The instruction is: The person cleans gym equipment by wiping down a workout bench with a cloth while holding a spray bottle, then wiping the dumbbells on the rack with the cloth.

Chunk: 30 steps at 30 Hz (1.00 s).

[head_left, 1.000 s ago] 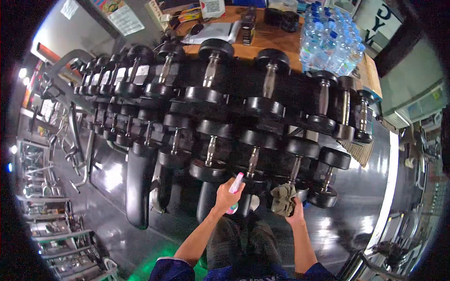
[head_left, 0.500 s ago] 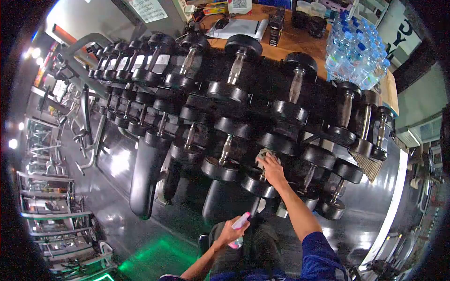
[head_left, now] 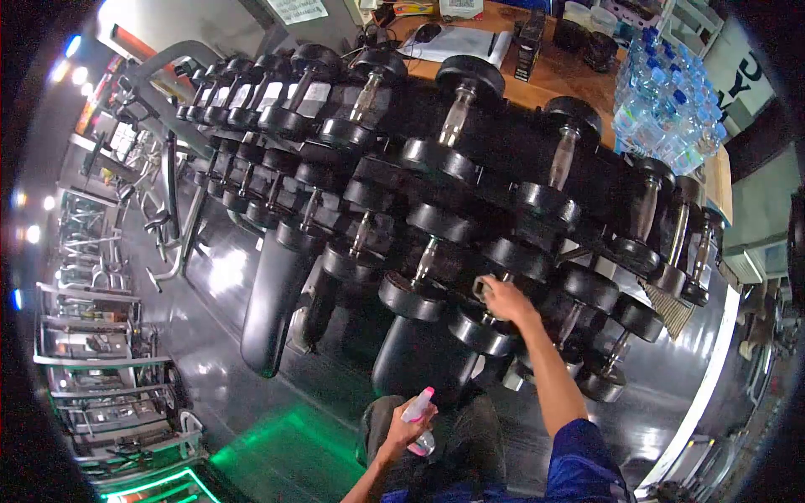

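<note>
My left hand (head_left: 407, 429) is closed around a clear spray bottle (head_left: 418, 407) with a white and pink head, held low over my lap. At the lower row, my right hand (head_left: 508, 300) grips a small greyish cloth (head_left: 481, 287), mostly hidden by the fingers. That hand is over the handle of a black dumbbell (head_left: 482, 334), between its two round heads. Beside it on the left lies another black dumbbell (head_left: 425, 262) with a shiny metal handle; to the right is a similar dumbbell (head_left: 574, 317).
More dumbbells (head_left: 457, 117) line the rack's upper row. Behind stands a wooden desk (head_left: 545, 80) with papers, and a pack of water bottles (head_left: 667, 109) at the right. A padded bench (head_left: 272, 306) stands in front of the rack; gym machines line the left.
My right hand with the cloth has shifted slightly along the dumbbell, and its fingers have curled in. The spray bottle has tilted more upright in my left hand. The camera view has shifted a little.
</note>
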Available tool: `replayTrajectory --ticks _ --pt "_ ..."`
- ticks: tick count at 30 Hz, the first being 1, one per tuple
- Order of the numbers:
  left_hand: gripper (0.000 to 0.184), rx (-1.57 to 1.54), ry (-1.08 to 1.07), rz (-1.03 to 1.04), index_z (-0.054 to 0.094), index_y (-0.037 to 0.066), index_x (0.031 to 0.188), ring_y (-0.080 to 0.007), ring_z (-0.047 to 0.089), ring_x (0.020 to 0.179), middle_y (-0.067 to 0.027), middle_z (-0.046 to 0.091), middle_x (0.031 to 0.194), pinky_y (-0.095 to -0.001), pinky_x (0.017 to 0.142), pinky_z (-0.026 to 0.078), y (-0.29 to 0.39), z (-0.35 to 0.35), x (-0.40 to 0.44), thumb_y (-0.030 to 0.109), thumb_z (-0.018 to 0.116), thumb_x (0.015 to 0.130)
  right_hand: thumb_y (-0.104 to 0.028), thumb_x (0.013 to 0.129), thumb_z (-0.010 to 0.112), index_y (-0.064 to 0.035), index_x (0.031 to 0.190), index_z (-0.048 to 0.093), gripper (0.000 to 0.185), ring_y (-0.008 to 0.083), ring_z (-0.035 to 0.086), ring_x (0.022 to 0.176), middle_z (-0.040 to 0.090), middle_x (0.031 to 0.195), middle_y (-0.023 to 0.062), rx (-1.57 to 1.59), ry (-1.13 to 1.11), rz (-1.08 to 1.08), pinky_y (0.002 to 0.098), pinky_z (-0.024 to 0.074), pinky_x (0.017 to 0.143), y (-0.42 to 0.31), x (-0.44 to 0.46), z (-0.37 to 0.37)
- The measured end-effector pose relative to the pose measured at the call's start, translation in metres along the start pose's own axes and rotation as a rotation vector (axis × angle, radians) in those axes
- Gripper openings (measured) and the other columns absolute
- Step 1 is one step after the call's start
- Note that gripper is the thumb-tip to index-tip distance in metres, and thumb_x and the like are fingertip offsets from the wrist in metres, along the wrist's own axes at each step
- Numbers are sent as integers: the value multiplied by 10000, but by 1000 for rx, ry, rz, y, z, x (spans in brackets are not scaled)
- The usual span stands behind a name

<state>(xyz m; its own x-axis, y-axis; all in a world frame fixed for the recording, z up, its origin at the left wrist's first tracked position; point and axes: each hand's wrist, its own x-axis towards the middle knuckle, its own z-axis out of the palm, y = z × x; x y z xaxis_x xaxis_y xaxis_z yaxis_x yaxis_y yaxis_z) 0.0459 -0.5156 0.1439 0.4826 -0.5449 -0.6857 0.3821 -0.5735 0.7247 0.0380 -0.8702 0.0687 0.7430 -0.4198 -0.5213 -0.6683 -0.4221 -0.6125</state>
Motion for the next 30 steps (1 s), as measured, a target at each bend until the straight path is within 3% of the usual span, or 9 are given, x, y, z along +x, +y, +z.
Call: replayTrajectory --ticks 2,4,7,10,17,18,20,26,30 --pt "171 -19 3 -16 631 52 978 -95 640 700 -28 682 854 -275 573 537 -3 1 4 186 702 898 -203 918 496 -99 1298 545 397 420 602 1077 638 1162 232 128 88 -117 502 482 932 7 21 44" --pt "164 -13 -11 -31 631 53 971 -97 641 688 -28 680 848 -273 567 533 6 7 5 183 701 899 -237 936 469 -138 1330 535 412 398 603 1098 628 1210 207 89 -49 -77 493 474 952 21 44 98" --pt "153 47 -31 -1 631 52 961 -103 639 659 -29 676 843 -272 557 528 4 1 11 178 696 902 -257 944 465 -219 1332 551 399 384 616 1086 635 1219 177 112 -116 139 482 478 952 7 55 91" --pt "136 0 -58 22 633 44 951 -106 624 613 -30 666 825 -269 539 516 0 -1 12 160 689 905 -248 944 474 -294 1301 578 375 376 623 1075 646 1205 164 46 -158 106 474 485 940 9 45 88" --pt "160 77 -151 7 621 42 958 -97 622 648 -17 646 814 -272 552 535 15 -9 26 176 692 906 -100 947 485 -213 1245 631 351 311 658 1032 671 1130 176 153 -267 54 409 497 857 1 -64 -6" --pt "171 119 -180 5 615 45 960 -97 626 668 -14 642 823 -276 565 548 13 -12 30 189 692 909 -89 925 490 -217 1238 641 371 287 681 974 692 1073 167 157 -240 -31 402 505 823 41 -58 11" --pt "151 97 -156 -42 617 51 944 -96 621 663 -12 640 820 -272 565 539 26 -10 32 185 680 916 -128 911 480 -216 1226 650 369 311 679 971 694 1064 172 37 -345 217 421 511 836 11 -74 -33" --pt "144 91 -194 38 645 36 954 -94 604 575 -19 646 770 -263 515 511 22 -18 43 145 708 886 -207 887 473 -187 1222 649 378 367 662 972 677 1104 180 -21 115 336 476 517 863 67 -27 30" --pt "158 147 -197 30 639 30 964 -93 607 575 -20 650 773 -264 508 510 18 -31 51 143 714 881 -186 855 493 -168 1240 629 409 376 592 1142 620 1237 190 -152 -109 463 469 483 952 100 7 84"
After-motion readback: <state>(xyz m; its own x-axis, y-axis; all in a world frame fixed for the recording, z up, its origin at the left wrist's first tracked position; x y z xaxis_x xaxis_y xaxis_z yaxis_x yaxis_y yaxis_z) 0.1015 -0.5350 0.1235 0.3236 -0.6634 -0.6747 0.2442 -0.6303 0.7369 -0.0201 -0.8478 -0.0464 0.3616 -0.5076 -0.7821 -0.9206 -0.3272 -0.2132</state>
